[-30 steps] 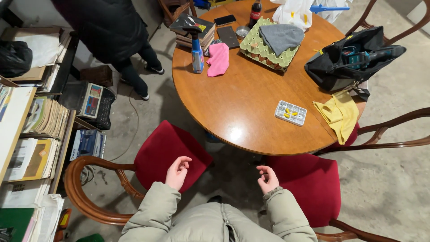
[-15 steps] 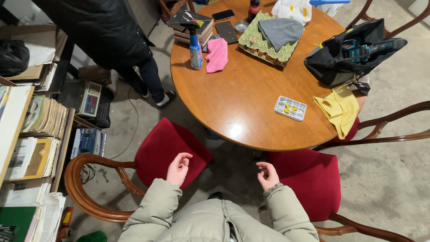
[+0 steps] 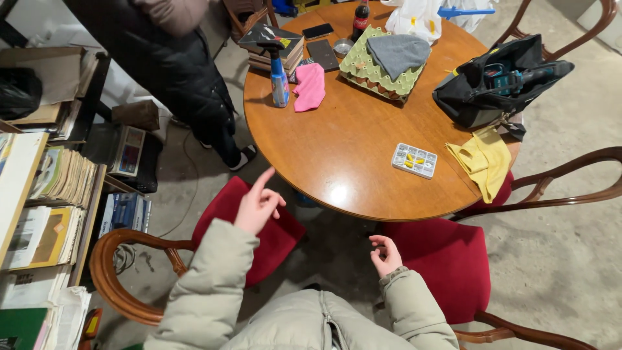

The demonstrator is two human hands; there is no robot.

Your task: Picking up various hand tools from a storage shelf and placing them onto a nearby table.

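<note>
Reaching empty and loosely open over the red chair (image 3: 259, 233), the left hand (image 3: 258, 206) could bump the round table's (image 3: 337, 155) edge; the right hand (image 3: 386, 255) hangs curled, holding nothing.

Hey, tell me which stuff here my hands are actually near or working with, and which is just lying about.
Near the hands:
- left hand, empty, forefinger out, over the left red chair
- right hand, empty, over the right red chair

Lying about on the round table:
- spray bottle
- pink cloth
- egg tray
- compartment box
- yellow cloth
- black tool bag
</note>
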